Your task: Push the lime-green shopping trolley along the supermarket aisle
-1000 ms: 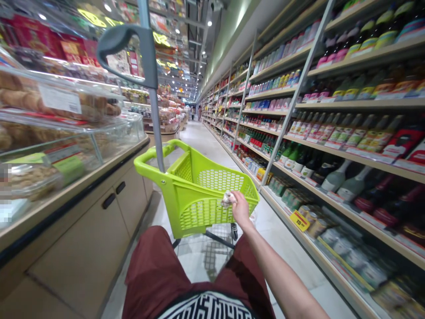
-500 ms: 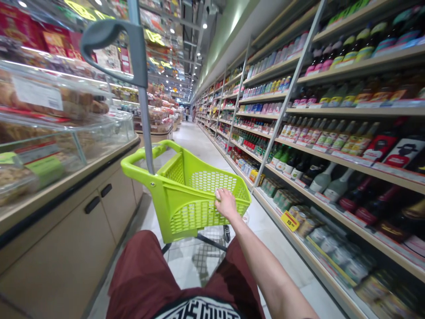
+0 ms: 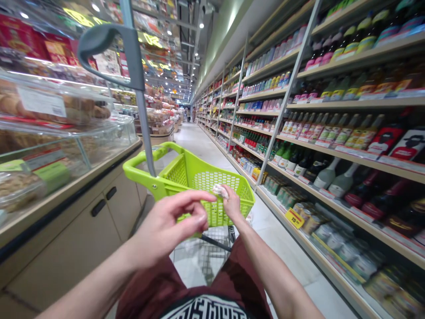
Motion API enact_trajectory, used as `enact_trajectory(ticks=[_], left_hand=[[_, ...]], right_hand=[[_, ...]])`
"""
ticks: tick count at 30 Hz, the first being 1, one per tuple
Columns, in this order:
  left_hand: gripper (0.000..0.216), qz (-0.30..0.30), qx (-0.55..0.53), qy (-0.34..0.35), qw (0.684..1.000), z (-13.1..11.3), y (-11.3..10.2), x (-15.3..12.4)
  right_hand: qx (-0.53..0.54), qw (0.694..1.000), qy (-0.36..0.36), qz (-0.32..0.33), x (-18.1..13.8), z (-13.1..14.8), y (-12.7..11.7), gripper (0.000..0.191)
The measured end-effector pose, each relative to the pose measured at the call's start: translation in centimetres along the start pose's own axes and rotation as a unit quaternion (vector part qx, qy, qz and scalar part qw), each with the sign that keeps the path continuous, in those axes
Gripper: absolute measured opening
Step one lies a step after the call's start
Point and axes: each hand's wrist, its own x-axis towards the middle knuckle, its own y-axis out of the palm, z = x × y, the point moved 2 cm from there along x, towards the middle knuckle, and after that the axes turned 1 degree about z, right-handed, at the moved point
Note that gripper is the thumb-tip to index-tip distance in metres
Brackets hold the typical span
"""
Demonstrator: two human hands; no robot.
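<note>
A crumpled white tissue (image 3: 220, 190) is gripped in my right hand (image 3: 232, 204), at the near rim of the lime-green shopping basket cart (image 3: 195, 164). My left hand (image 3: 181, 217) is in front of the cart's near side, index finger stretched toward the tissue and thumb apart from it. Nothing shows in that hand, and the finger stops just short of the tissue. Most of the basket's near wall is hidden behind my left hand. A grey loop handle (image 3: 134, 57) rises on a metal pole (image 3: 146, 128) at the cart's left end.
Shelves of bottles and cans (image 3: 327, 175) line the right side, with a yellow price tag (image 3: 295, 218) low down. Packaged baked goods sit in a display counter (image 3: 96, 137) on the left. A tiled aisle (image 3: 189, 137) runs ahead, with people far off.
My left hand has come into view from the lower left and reached toward my right hand. More of the white tissue now shows above my right fingers.
</note>
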Motion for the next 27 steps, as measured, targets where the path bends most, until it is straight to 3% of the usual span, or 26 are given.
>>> enact_trajectory(ticks=[2, 4, 6, 9, 13, 16, 18, 22, 27], left_hand=[[0.036, -0.025, 0.012, -0.049, 0.998, 2.9, 0.9, 2.5], [0.044, -0.108, -0.011, -0.119, 0.987, 6.5, 1.5, 4.4], [0.047, -0.104, -0.072, -0.187, 0.974, 9.8, 2.2, 5.4], [0.033, -0.088, -0.017, -0.163, 0.983, 12.5, 2.5, 5.5], [0.012, -0.142, 0.229, -0.013, 0.963, 12.9, 2.6, 5.0], [0.019, -0.082, 0.325, 0.094, 0.938, 12.9, 3.8, 4.6], [0.027, -0.046, 0.326, 0.121, 0.937, 13.2, 4.8, 4.1], [0.04, -0.039, 0.213, 0.054, 0.975, 14.0, 5.5, 3.3], [0.045, -0.121, 0.152, -0.064, 0.979, 14.7, 4.3, 3.9]], right_hand=[[0.094, 0.994, 0.05, -0.005, -0.2, 1.7, 0.4, 0.038], [0.185, 0.976, 0.109, 0.025, -0.7, 3.2, 0.9, 0.033], [0.256, 0.951, 0.157, 0.071, -1.4, 4.2, 1.4, 0.026], [0.328, 0.911, 0.237, 0.074, -2.7, 4.7, 2.0, 0.022], [0.423, 0.842, 0.325, 0.077, -4.4, 5.5, 2.7, 0.031], [0.508, 0.799, 0.306, 0.102, -5.1, 6.6, 2.8, 0.031], [0.53, 0.794, 0.287, 0.073, -5.4, 6.8, 2.6, 0.032], [0.514, 0.793, 0.327, 0.005, -5.7, 5.2, 2.1, 0.033], [0.471, 0.82, 0.325, 0.021, -5.9, 3.4, 2.1, 0.026]])
